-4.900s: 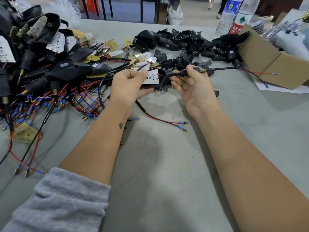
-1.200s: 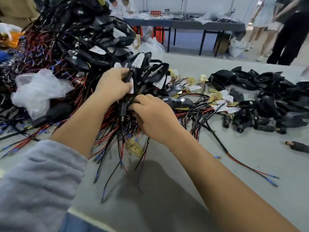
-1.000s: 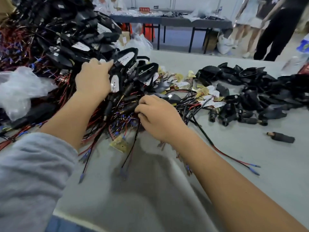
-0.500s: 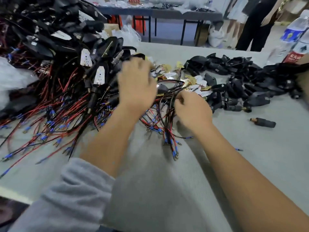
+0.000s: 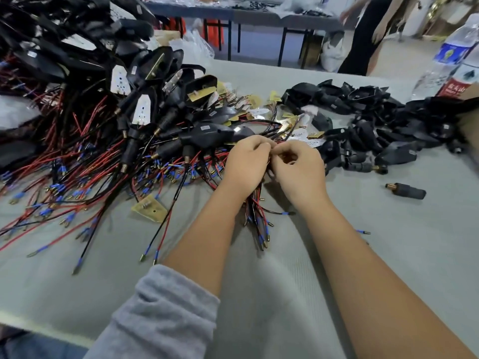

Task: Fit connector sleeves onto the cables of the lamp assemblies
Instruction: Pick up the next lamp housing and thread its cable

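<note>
My left hand and my right hand meet at the table's middle, fingers curled around a bundle of red and black cables whose blue-tipped ends hang down toward me. What the fingertips pinch is hidden. A large pile of black lamp assemblies with white LED boards and red wires fills the left. A single black connector sleeve with a brass end lies alone to the right. More black sleeves and housings are heaped at the back right.
The grey table cover stretches toward me. Two water bottles stand at the far right by a cardboard box edge. A yellow circuit board lies on the table. A person stands beyond the table, near another table.
Both hands have come together at the table's middle and closed on a cable bundle; earlier they were reaching apart into the tangled pile on the left.
</note>
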A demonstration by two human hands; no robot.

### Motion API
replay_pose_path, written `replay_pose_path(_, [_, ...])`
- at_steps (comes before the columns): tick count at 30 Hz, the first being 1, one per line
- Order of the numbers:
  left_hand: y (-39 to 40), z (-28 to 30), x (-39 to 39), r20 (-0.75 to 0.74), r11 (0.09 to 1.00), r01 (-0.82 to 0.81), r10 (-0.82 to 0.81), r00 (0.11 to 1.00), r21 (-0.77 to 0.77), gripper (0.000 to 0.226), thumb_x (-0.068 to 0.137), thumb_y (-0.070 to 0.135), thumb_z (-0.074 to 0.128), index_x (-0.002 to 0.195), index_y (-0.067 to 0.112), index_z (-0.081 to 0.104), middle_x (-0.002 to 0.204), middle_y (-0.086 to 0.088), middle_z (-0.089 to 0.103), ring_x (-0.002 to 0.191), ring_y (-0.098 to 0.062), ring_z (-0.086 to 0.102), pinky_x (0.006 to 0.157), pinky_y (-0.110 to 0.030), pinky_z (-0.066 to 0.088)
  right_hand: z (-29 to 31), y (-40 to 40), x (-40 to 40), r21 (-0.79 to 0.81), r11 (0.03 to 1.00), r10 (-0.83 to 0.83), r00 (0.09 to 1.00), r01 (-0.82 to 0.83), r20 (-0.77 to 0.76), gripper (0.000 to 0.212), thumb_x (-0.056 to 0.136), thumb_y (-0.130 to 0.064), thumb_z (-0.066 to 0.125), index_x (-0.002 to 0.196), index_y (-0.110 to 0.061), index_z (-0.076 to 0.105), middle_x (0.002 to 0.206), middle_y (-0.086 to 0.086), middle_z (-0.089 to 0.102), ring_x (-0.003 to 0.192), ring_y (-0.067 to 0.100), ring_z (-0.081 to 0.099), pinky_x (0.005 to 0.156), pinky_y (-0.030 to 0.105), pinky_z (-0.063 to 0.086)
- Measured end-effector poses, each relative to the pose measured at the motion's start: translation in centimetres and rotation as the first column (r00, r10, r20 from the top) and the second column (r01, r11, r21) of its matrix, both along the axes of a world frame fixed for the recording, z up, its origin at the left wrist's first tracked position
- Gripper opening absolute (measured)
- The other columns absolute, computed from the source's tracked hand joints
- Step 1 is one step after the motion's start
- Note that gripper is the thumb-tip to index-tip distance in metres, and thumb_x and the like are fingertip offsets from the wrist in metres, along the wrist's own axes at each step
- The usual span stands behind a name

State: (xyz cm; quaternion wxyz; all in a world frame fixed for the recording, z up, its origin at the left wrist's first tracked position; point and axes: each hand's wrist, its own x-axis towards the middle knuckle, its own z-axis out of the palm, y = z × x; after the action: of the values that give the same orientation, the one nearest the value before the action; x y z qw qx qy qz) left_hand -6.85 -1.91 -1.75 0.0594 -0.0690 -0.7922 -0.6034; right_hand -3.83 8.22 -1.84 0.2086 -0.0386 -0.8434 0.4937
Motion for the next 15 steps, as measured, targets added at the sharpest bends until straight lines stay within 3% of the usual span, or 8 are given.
replay_pose_path(4, [-0.4,0.3,-0.2,0.016,0.999,0.025,-0.026,1.0,0.022,0.027,0.093,0.011,0.047,0.081,0.021,0.069,0.083,0.003,0.069,0.084,-0.013,0.064,0.079,-0.028,0.051,-0.2,-0.4,0.2,0.131,0.983,0.128,0.992,-0.129,0.019,0.014,0.082,-0.008,0.061,0.081,-0.022,0.065,0.082,-0.01,0.063,0.078,0.005,0.056,0.068,0.011,0.04])
replay_pose_path(6, [-0.5,0.4,-0.3,0.027,0.999,0.036,-0.036,0.999,-0.006,0.024,0.094,0.011,0.048,0.088,0.015,0.071,0.09,-0.003,0.071,0.091,-0.019,0.065,0.087,-0.034,0.052,-0.1,-0.6,0.4,0.128,0.981,0.145,0.989,-0.148,0.031,0.013,0.082,-0.009,0.061,0.077,-0.02,0.064,0.074,-0.012,0.061,0.071,0.003,0.053,0.063,0.01,0.038])
replay_pose_path(9, [-0.4,0.4,-0.6,0.028,0.999,0.044,-0.044,0.999,-0.009,0.026,0.095,0.01,0.047,0.099,0.01,0.073,0.099,-0.006,0.072,0.099,-0.019,0.065,0.095,-0.036,0.05,0.0,-0.3,0.3,-0.058,0.994,0.098,0.995,-0.097,0.01,0.009,0.083,-0.011,0.065,0.078,-0.014,0.072,0.073,-0.011,0.065,0.072,0.004,0.058,0.07,0.02,0.046])
replay_pose_path(12, [-0.7,0.3,-0.6,0.027,0.996,0.085,-0.085,0.996,-0.024,0.028,0.095,0.013,0.047,0.093,0.009,0.074,0.082,-0.001,0.069,0.077,-0.008,0.061,0.075,-0.023,0.049,0.0,0.5,0.4,-0.306,0.951,0.044,0.999,-0.037,0.017,0.006,0.083,-0.009,0.068,0.081,-0.009,0.074,0.071,-0.004,0.066,0.073,0.012,0.062,0.076,0.035,0.054])
replay_pose_path(15, [-0.7,0.1,-0.3,0.009,0.982,0.159,-0.159,0.987,-0.106,0.031,0.094,0.022,0.051,0.085,-0.002,0.069,0.075,-0.006,0.06,0.073,-0.013,0.049,0.072,-0.031,0.039,0.5,1.1,0.5,-0.336,0.941,-0.055,0.998,0.048,-0.012,0.008,0.081,-0.006,0.07,0.078,-0.012,0.073,0.073,-0.002,0.069,0.073,0.011,0.063,0.073,0.032,0.055])
